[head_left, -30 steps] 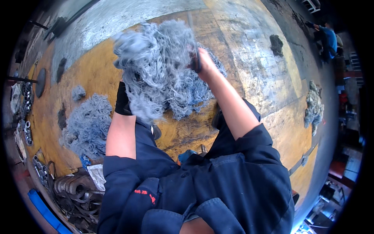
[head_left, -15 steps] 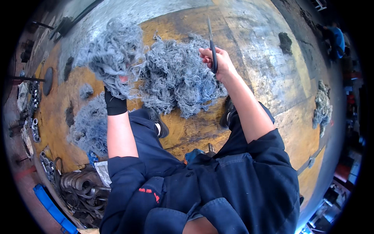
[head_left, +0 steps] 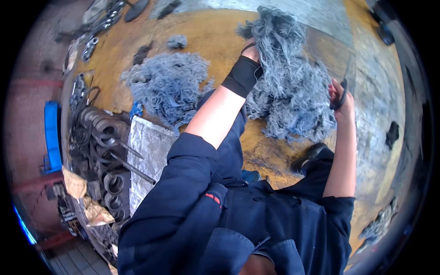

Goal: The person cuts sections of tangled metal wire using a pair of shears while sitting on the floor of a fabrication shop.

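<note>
My left hand [head_left: 250, 52], with a black wrap around the wrist, grips a tangled clump of grey-blue yarn waste [head_left: 280, 39]. Loose strands from the clump hang down over the large yarn pile [head_left: 300, 112] in front of me, and the clump hides part of my fingers. To the right of that pile, my right hand [head_left: 344, 101] is closed around a pair of scissors [head_left: 340, 95] with dark handles. The scissor blades point away from me and look blurred. A second grey-blue yarn heap [head_left: 167, 85] lies to the left of my left forearm.
Metal rings and rods [head_left: 110, 160] crowd the left side, beside a silvery sheet [head_left: 145, 158]. Brown paper [head_left: 87, 197] and a long blue object [head_left: 52, 135] are farther left. Small tufts [head_left: 177, 41] dot the worn yellow-brown surface [head_left: 211, 30]. A greyish clump [head_left: 380, 222] lies far right.
The view has swung left, bringing more of the metal parts in. My left hand has carried its yarn clump rightward over the large pile. The scissors stay in my right hand.
</note>
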{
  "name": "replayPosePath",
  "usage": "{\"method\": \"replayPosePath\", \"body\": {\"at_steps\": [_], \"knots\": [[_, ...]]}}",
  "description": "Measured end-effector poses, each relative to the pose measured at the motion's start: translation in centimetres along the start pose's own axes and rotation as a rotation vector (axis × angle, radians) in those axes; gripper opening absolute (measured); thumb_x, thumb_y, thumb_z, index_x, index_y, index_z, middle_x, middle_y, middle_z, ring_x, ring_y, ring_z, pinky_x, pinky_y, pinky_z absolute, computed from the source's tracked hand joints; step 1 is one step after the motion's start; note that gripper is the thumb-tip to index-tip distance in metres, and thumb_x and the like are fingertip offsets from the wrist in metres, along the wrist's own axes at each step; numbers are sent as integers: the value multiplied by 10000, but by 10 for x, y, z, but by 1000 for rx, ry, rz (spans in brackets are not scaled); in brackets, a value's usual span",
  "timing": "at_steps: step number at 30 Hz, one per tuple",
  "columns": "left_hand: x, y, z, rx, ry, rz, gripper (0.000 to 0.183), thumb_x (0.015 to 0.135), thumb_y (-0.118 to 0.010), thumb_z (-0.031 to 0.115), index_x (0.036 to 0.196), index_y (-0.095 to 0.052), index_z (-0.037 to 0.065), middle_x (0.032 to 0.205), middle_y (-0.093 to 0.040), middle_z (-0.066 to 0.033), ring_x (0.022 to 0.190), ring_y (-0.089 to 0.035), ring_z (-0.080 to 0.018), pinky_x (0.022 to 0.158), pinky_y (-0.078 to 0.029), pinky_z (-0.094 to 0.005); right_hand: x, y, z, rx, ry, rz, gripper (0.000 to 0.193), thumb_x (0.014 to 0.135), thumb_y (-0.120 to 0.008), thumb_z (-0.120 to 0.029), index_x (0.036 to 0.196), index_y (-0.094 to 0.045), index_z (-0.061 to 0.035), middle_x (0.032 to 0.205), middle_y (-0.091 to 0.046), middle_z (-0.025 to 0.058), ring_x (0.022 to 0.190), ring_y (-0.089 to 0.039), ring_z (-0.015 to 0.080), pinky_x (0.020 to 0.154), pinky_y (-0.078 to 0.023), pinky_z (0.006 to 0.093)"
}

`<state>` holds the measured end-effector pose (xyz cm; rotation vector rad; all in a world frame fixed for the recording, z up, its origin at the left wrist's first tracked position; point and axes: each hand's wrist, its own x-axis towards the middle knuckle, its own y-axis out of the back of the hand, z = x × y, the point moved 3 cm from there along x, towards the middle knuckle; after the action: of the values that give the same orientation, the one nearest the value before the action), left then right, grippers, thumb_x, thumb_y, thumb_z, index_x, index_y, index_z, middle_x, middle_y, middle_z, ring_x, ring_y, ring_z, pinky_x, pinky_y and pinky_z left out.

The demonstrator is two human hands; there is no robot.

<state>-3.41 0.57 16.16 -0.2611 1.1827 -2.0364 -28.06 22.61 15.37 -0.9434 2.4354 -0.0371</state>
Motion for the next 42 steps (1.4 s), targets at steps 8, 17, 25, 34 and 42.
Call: {"method": "replayPosePath", "body": {"at_steps": [8,17,25,34,42], "knots": [[-129,126,132,305,-40,614,408,873,-507,427,1178,-537,158,1191,-553,-42,1129,-471,-215,936,-357,-472,6,6,27,91,-92,48,251,732,-742,-108,856,-588,46,736,-619,79,560,-579,70,393,-435,118],[-379,394,232,691,-38,1491,745,760,-690,310,1344,-324,27,1366,-349,-83,1152,-391,-236,866,-465,-424,2,-7,36,-46,-184,21,211,759,-721,-124,837,-601,32,677,-602,43,502,-544,42,390,-410,109],[-343,397,318,473,-494,1847,814,675,-792,334,1266,-341,3,1269,-435,-184,1098,-450,-348,752,-491,-538,8,-14,25,-50,-145,120,230,785,-705,-154,869,-585,24,682,-583,16,510,-521,21,403,-385,110],[-85,415,203,1298,471,995,846,726,-696,445,1419,-249,258,1470,-233,-41,1337,-225,-261,964,-277,-555,0,1,22,-54,-170,234,220,789,-692,-126,908,-568,12,743,-595,40,558,-527,37,438,-394,135],[-59,445,163,1415,610,885,808,697,-706,476,1375,-361,205,1407,-351,-62,1280,-327,-234,928,-346,-490,-5,13,5,79,-142,248,238,791,-689,-110,945,-551,10,790,-587,61,591,-536,33,429,-403,128]]}}
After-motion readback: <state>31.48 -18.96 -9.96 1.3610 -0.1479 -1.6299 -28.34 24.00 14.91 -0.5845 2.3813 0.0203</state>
